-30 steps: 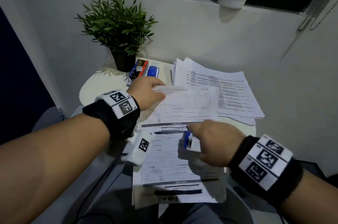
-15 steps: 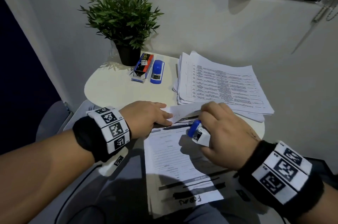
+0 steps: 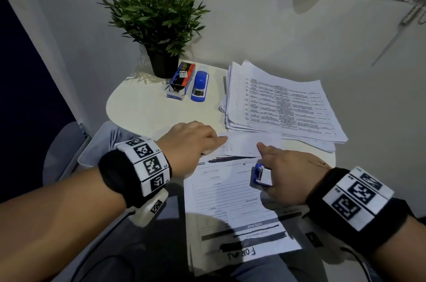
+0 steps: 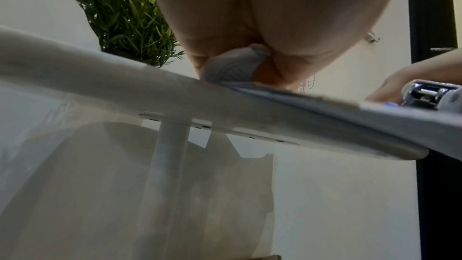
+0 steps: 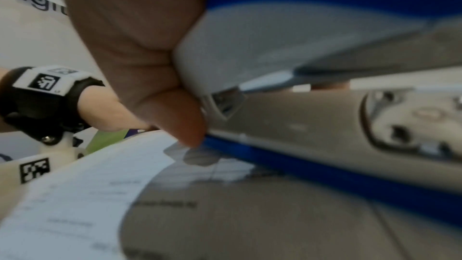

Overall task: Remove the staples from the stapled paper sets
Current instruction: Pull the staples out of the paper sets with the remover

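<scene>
Flattened now, paper set lies under both hands, stapler in right

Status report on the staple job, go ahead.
Left hand flat on the folded-back top sheet. Right hand grips the blue stapler, forefinger on that sheet. Staple not visible. Nothing in the way.
</scene>
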`<state>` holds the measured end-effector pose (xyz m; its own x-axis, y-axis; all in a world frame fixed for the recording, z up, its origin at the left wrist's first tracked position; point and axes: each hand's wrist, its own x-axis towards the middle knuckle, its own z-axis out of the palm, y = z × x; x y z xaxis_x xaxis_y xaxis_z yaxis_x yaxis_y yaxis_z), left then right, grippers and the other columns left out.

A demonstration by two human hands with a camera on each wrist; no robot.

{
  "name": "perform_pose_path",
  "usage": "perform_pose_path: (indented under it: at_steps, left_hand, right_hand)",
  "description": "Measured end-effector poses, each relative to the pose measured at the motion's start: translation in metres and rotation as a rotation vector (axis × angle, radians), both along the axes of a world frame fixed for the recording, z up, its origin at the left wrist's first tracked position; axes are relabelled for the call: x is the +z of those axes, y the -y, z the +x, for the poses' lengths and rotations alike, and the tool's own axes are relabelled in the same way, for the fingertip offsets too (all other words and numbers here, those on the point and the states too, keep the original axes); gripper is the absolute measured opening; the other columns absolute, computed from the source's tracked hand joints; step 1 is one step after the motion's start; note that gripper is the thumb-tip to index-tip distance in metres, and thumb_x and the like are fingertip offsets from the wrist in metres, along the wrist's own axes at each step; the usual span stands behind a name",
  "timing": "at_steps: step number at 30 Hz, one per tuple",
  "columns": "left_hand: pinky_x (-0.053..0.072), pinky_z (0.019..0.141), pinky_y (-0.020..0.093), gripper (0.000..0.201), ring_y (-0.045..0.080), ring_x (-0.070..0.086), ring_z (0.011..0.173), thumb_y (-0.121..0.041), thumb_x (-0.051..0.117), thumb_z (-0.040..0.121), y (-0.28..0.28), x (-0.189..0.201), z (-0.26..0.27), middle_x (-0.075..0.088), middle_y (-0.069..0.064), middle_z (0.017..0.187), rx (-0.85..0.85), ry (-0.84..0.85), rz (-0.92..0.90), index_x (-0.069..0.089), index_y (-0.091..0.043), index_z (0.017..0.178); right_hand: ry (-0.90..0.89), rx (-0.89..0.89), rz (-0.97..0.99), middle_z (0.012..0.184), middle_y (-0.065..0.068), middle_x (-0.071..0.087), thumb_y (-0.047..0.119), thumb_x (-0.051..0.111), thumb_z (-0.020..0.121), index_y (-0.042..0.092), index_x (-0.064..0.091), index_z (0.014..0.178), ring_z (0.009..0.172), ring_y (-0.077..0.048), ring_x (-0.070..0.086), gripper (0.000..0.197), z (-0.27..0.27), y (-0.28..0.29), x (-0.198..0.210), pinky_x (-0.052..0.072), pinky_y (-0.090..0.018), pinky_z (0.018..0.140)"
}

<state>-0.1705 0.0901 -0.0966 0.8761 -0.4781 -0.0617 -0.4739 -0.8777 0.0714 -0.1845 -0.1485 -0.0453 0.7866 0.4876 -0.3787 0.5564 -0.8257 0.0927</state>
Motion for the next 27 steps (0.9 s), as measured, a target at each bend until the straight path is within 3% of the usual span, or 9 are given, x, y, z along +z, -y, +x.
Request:
perform_pose_path:
  at_steps: [6,10,13,16,20,22,23,24,27]
  left_hand:
    - [0.010,0.103,0.034,0.074,0.008,0.026,0.125,-0.008,0.053,0.086,0.004,0.004,-0.002,0.034,-0.021,0.128,-0.002,0.048,0.053,0.026,-0.053,0.138]
    - [0.003,0.107,0.036,0.047,0.003,0.032,0.129,-0.021,0.042,0.091,-0.007,0.006,-0.006,0.044,-0.023,0.132,-0.024,0.067,-0.084,0.049,-0.051,0.126]
    - [0.021,0.104,0.044,0.044,0.000,0.051,0.114,-0.031,0.034,0.080,-0.022,0.005,-0.010,0.064,-0.018,0.117,-0.032,0.141,-0.278,0.072,-0.037,0.101]
    - [0.040,0.090,0.040,0.030,0.000,0.050,0.097,-0.030,0.050,0.075,-0.035,-0.003,-0.007,0.069,-0.012,0.107,-0.006,0.236,-0.416,0.076,-0.030,0.088]
    - [0.045,0.089,0.026,0.034,-0.008,0.053,0.093,-0.002,0.073,0.071,-0.036,-0.012,-0.008,0.062,-0.025,0.101,0.219,0.178,-0.694,0.075,-0.029,0.093]
    - [0.043,0.087,0.012,0.042,-0.013,0.054,0.090,0.005,0.071,0.073,-0.031,-0.013,-0.010,0.059,-0.034,0.091,0.300,0.172,-0.842,0.071,-0.032,0.094]
    - [0.041,0.084,0.006,0.037,-0.011,0.055,0.088,0.003,0.071,0.075,-0.028,-0.010,-0.010,0.060,-0.031,0.091,0.332,0.184,-0.907,0.072,-0.029,0.093]
    - [0.041,0.081,0.005,0.029,-0.008,0.055,0.085,0.000,0.071,0.077,-0.024,-0.005,-0.010,0.061,-0.025,0.089,0.360,0.212,-0.949,0.074,-0.025,0.093]
    - [0.042,0.073,0.010,0.016,-0.001,0.055,0.075,-0.012,0.072,0.080,-0.009,0.019,-0.010,0.060,-0.010,0.082,0.415,0.266,-0.965,0.074,-0.019,0.093]
  right_hand:
    - [-0.001,-0.012,-0.011,0.160,0.009,-0.001,0.059,0.051,0.085,0.029,0.041,0.137,0.145,-0.006,0.015,0.062,-0.002,-0.003,-0.003,0.036,-0.031,0.104]
    - [-0.013,-0.030,0.011,0.160,0.009,-0.002,0.055,0.056,0.082,0.030,0.040,0.138,0.145,-0.006,0.014,0.063,-0.002,-0.002,-0.004,0.035,-0.031,0.106]
    - [-0.024,-0.033,0.018,0.160,0.008,-0.002,0.050,0.058,0.081,0.028,0.041,0.137,0.145,-0.007,0.015,0.062,-0.001,-0.003,-0.003,0.036,-0.031,0.106]
    - [-0.002,-0.016,0.029,0.160,0.008,0.000,0.051,0.058,0.081,0.028,0.044,0.134,0.144,-0.008,0.018,0.059,0.000,-0.001,-0.006,0.037,-0.031,0.106]
    - [-0.028,0.002,0.060,0.158,0.014,0.002,0.049,0.059,0.082,0.027,0.039,0.139,0.143,-0.005,0.019,0.065,0.002,0.006,-0.009,0.035,-0.027,0.107]
    - [-0.076,-0.083,0.174,0.137,0.027,0.044,0.043,0.063,0.080,0.026,0.036,0.143,0.116,0.011,0.048,0.071,0.008,0.015,-0.001,0.044,-0.016,0.090]
    - [-0.094,-0.141,0.283,0.096,0.031,0.065,0.041,0.064,0.079,0.025,0.043,0.138,0.083,0.017,0.056,0.064,0.010,0.018,0.006,0.045,-0.009,0.072]
    - [-0.066,-0.180,0.433,0.062,0.027,0.063,0.042,0.063,0.078,0.024,0.056,0.121,0.061,0.011,0.057,0.047,0.013,0.021,0.013,0.042,-0.012,0.057]
    - [0.169,-0.282,1.041,0.067,0.013,0.067,0.045,0.061,0.069,0.017,0.061,0.083,0.054,-0.010,0.060,0.031,0.021,0.024,0.045,0.045,-0.027,0.053]
